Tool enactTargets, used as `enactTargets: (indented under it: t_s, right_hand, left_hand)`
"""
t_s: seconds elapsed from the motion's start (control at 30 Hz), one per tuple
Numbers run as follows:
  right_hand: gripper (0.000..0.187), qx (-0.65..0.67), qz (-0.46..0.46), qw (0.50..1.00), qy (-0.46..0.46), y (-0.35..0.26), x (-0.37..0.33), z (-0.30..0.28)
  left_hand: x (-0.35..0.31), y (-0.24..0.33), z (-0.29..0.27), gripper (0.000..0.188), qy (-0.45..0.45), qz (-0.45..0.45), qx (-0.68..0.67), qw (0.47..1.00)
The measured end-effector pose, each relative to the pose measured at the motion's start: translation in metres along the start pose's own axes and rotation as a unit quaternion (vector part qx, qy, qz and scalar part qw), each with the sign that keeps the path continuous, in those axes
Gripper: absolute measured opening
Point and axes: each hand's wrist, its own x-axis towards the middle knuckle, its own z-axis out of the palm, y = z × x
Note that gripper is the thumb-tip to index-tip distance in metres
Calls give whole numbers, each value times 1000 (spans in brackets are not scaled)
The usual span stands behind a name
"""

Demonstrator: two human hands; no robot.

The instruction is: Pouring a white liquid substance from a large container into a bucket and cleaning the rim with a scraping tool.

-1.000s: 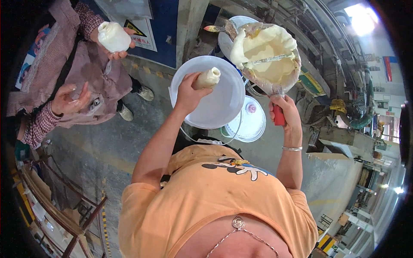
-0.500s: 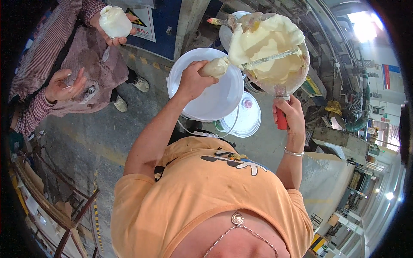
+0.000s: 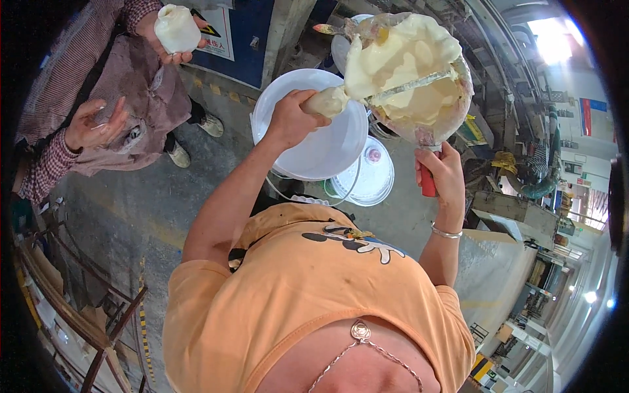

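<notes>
My left hand (image 3: 293,122) is closed around a small cream-coloured, bottle-shaped piece (image 3: 325,103) above a white bucket (image 3: 308,154). The piece's far end meets the left lip of a round pan (image 3: 460,105); whether liquid passes between them, I cannot make out. My right hand (image 3: 442,171) grips the pan by its red handle (image 3: 427,181) and holds it up. Thick cream-coloured liquid (image 3: 419,59) lies in the pan and coats its rim. A bar (image 3: 409,88) crosses over the liquid.
At the left, another person's hand (image 3: 178,54) holds a whitish vessel (image 3: 175,29); that person's other hand (image 3: 98,124) is open. A white lidded tub (image 3: 370,173) stands beside the bucket. Machinery (image 3: 517,85) lines the right, and a metal frame (image 3: 105,334) stands lower left.
The piece in my left hand and the pan's lip now look closer together. The whole scene has shifted slightly up and left. Both hands keep their holds.
</notes>
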Motion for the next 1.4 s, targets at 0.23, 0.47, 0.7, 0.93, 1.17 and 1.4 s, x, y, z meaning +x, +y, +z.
enactTargets:
  t_s: [0.23,0.47,0.7,0.93,1.17,1.4]
  right_hand:
    - [20,-30,1,1000,3,-3,-1,-3]
    - [20,-44,6,999,3,-1,3,-3]
    - [22,-62,18,998,-3,-4,5,-3]
    - [23,-78,23,997,-10,-5,8,-3]
    - [23,-81,30,996,-15,-6,9,-2]
    - [24,-85,32,996,-21,-6,8,-1]
  left_hand:
    - [-5,10,-8,68,-3,-28,23,999]
    - [-2,14,-16,65,-19,-32,76,996]
    - [4,13,-18,63,-24,-60,91,994]
    - [8,9,-21,65,-38,-66,105,992]
    - [4,21,-26,64,-50,-93,103,989]
    - [5,14,-29,65,-49,-66,103,991]
